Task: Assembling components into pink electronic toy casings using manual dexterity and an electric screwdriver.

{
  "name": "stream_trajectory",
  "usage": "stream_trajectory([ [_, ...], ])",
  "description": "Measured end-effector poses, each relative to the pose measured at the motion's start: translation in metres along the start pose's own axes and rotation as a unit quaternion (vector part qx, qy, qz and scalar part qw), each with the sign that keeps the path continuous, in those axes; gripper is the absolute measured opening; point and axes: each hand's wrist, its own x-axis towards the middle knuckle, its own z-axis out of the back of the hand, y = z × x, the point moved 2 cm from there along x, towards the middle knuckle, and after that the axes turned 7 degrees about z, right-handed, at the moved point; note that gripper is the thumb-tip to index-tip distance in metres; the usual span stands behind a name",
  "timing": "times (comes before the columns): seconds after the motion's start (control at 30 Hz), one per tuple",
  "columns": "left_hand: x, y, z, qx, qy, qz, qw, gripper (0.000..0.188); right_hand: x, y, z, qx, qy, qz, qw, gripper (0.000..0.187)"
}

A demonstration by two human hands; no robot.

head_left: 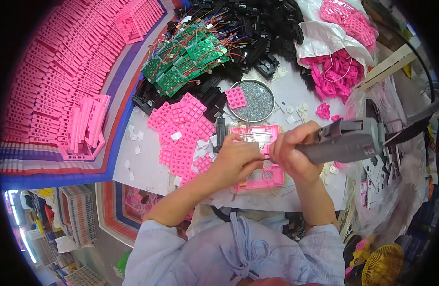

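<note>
My right hand (298,151) is wrapped round a grey electric screwdriver (346,145), held nearly level, its tip pointing left. A cord runs from its back end. Close to that tip, my left hand (236,161) has thumb and fingers drawn together in a pinch; whatever is between them is too small to make out. Under both hands lies a pink plastic casing (276,176) with a rectangular opening and thin wires about it. Part of the casing is covered by the hands. Just beyond it stands a round dish of small metal screws (257,97), with a pink keypad (236,97) resting on its rim.
Left of the casing lies a heap of pink keypads (181,150). Green circuit boards (191,57) with wires sit behind, beside piled black plastic parts (262,35). Pink frames (52,76) fill a striped-lined container at left. A bag of pink parts (336,71) stands far right.
</note>
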Motion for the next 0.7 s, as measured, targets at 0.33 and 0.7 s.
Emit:
stream_trajectory([
  [0.33, 0.001, -0.005, 0.003, 0.003, -0.047, -0.006, 0.999, 0.013, 0.002, 0.002, -0.009, 0.039, 0.038, 0.032, 0.998, 0.026],
  [0.7, 0.139, 0.096, 0.007, 0.376, 0.003, 0.021, 0.927, 0.014, 0.007, -0.001, 0.011, 0.013, -0.002, 0.047, 0.999, 0.024],
])
